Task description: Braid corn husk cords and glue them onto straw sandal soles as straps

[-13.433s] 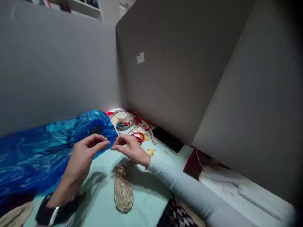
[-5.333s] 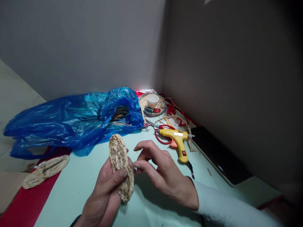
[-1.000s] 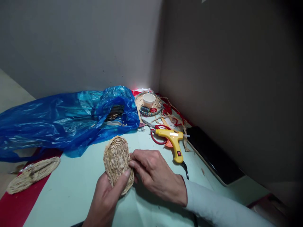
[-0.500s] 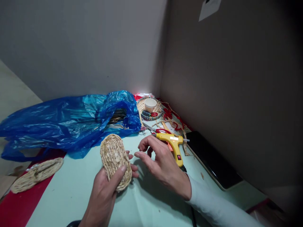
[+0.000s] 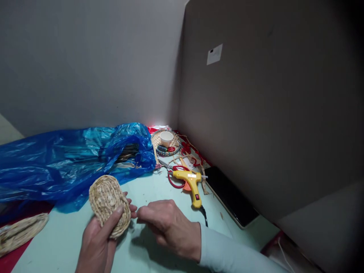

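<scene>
An oval sole-shaped piece of coiled, braided straw (image 5: 105, 199) is held up over the pale green tabletop. My left hand (image 5: 98, 237) grips it from below, the thumb across its face and the fingers behind, their tips showing past its right edge. Just right of those fingertips is my right hand (image 5: 167, 225), its thumb and index finger pressed together in a pinch. Whatever may be between them is hidden or too small to make out. A similar straw piece (image 5: 22, 233) lies at the left on a red surface.
A yellow glue gun (image 5: 190, 177) with a black cord lies beside red-handled scissors (image 5: 178, 168). Behind are a woven tray (image 5: 155, 138) and a white cup (image 5: 166, 138). A blue plastic bag (image 5: 71, 159) lines the back left, a black tablet (image 5: 231, 199) the right wall.
My view has swung right and up. My right hand has turned over, and its fingers have gone from loosely curled to a pinch beside the straw piece. My left hand keeps its hold.
</scene>
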`<state>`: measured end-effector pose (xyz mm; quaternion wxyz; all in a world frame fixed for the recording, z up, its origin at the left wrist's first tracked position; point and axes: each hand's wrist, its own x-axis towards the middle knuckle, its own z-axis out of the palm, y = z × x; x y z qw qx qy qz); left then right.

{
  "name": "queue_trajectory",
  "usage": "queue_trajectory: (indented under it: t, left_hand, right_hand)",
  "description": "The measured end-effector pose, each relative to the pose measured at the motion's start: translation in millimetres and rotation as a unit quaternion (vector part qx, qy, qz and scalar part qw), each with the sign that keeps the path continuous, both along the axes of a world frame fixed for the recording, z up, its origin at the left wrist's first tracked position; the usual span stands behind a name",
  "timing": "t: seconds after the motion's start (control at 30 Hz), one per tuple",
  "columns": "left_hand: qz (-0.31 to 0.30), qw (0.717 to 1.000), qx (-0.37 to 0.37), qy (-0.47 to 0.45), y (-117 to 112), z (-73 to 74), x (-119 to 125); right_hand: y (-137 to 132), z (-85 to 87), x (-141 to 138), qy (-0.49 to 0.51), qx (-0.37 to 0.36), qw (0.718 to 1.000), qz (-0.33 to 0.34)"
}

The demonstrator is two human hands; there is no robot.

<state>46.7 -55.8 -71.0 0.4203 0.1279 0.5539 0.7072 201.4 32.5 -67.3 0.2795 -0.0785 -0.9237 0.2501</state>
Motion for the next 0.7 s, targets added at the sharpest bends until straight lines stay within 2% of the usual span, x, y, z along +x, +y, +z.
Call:
queue_trajectory:
  t: [0.1, 0.2, 0.33, 0.43, 0.53, 0.63, 0.7]
  left_hand:
    - [-0.007, 1.000, 0.012, -0.001, 0, -1.5, -1]
    - [-0.017, 1.000, 0.020, -0.002, 0, -2.0, -1]
    - [-0.021, 0.999, 0.026, 0.000, 0, -2.3, -2]
    - [-0.020, 0.999, 0.030, 0.001, 0, -3.1, -2]
    - [-0.016, 0.999, 0.034, -0.003, 0, -4.2, -3]
    - [-0.015, 0.999, 0.039, -0.007, -1, -5.4, -5]
    - [-0.022, 0.999, 0.040, -0.007, -1, -6.2, -8]
  right_hand:
    - [-3, 3.3, 8, -0.057, 0.007, 0.998, -0.026]
    - [-4, 5.9, 26, -0.066, -0.006, 0.996, -0.063]
    - [6, 6.5, 60, -0.052, -0.006, 0.983, -0.177]
    - [20, 6.0, 84, -0.065, -0.001, 0.953, -0.295]
    - [29, 5.0, 96, -0.106, 0.013, 0.907, -0.408]
    - [26, 3.0, 94, -0.158, 0.019, 0.874, -0.460]
    - [21, 0.6, 88, -0.186, 0.016, 0.868, -0.461]
